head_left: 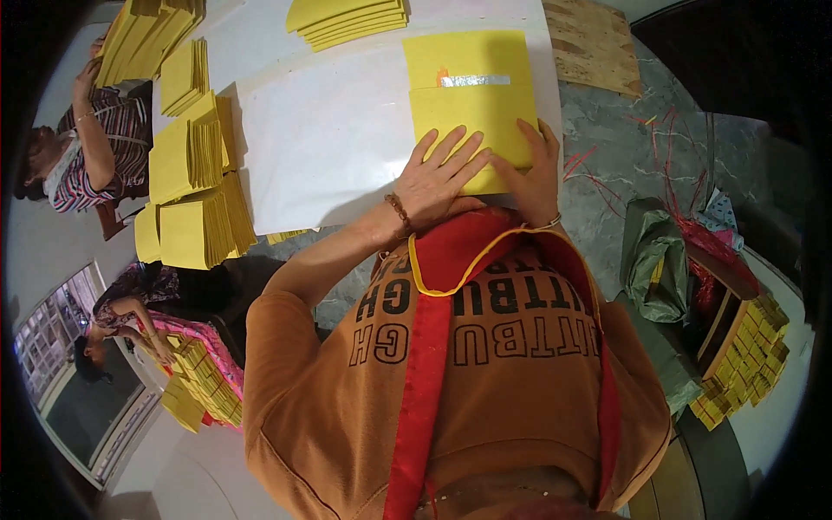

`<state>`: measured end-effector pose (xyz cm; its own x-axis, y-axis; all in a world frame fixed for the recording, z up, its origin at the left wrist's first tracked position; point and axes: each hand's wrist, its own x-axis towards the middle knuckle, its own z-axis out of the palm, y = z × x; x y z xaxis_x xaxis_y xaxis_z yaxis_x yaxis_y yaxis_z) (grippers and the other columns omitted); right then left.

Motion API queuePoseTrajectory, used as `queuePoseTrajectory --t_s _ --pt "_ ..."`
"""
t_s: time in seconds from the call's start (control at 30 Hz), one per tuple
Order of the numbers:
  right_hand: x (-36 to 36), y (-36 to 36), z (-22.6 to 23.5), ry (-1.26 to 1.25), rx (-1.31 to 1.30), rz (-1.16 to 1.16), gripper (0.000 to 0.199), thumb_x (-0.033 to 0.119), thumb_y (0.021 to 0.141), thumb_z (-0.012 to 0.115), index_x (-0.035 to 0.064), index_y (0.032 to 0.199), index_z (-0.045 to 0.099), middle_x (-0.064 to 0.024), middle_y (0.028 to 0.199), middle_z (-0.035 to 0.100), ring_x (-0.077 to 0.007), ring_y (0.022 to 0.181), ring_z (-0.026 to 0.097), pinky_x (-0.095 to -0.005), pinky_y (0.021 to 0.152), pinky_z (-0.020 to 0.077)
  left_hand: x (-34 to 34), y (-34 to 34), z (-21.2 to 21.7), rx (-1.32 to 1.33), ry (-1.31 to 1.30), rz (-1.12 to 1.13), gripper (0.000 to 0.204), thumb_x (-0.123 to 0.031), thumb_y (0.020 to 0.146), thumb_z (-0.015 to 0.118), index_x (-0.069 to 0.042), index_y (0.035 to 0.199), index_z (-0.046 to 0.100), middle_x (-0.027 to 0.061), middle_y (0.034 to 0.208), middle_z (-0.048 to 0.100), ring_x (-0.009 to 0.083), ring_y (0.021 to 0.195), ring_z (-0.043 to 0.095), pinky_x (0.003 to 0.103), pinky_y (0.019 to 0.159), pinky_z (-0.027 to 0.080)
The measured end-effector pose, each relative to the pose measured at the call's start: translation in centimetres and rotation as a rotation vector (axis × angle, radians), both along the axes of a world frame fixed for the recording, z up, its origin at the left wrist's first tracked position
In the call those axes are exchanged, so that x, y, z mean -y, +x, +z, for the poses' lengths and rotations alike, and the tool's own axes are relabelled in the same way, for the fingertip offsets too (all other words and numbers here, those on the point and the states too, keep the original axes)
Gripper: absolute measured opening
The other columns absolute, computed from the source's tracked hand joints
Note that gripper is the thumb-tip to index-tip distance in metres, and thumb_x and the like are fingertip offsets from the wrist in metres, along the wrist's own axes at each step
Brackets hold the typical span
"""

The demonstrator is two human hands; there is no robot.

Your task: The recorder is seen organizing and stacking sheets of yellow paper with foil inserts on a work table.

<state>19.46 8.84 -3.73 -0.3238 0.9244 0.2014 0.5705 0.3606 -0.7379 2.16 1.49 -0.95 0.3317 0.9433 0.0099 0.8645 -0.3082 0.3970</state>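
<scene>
Before me at the white table's near right part lies a yellow paper sheet (472, 117) with its near part folded over. A silver strip (477, 80) with an orange mark beside it shows at the fold's far edge. My left hand (438, 178) rests flat on the near left of the folded paper, fingers stretched and spread. At the right edge my right hand (533, 173) touches the paper, its fingers apart and its thumb pointing toward the left fingertips. Neither hand grips anything. Whether more sheets lie beneath cannot be told.
Yellow paper stacks (186, 160) line the white table's (303, 130) left side; another pile (347, 22) is at the far edge. Two people (100, 139) work at the left. Wooden board (594, 43), red strings and a green bag (654, 260) are on the right, near bundled yellow papers (745, 360).
</scene>
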Motion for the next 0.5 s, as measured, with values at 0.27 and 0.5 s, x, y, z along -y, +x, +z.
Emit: queuePoseTrajectory --t_s 0.27,0.5 --pt "0.1 2.1 -3.1 -0.586 -0.776 -0.030 0.034 0.008 0.080 0.061 0.0017 0.113 0.053 -0.0118 0.125 0.048 -0.0208 0.113 0.046 -0.0306 0.096 0.0348 0.0 -0.1 -1.3 0.087 -0.006 0.073 0.066 -0.030 0.080 0.060 -0.006 0.134 0.031 0.0134 0.140 0.028 0.0313 0.131 0.022 0.048 0.105 0.016" --pt "-0.1 2.2 -2.6 -0.734 -0.816 -0.114 0.028 0.005 0.087 0.051 -0.0001 0.114 0.054 -0.0104 0.127 0.048 -0.0183 0.115 0.045 -0.0277 0.097 0.0333 -0.5 -0.5 -1.3 -0.068 0.181 0.075 0.056 -0.023 0.080 0.058 -0.002 0.128 0.038 0.0187 0.134 0.035 0.0320 0.121 0.035 0.045 0.094 0.031"
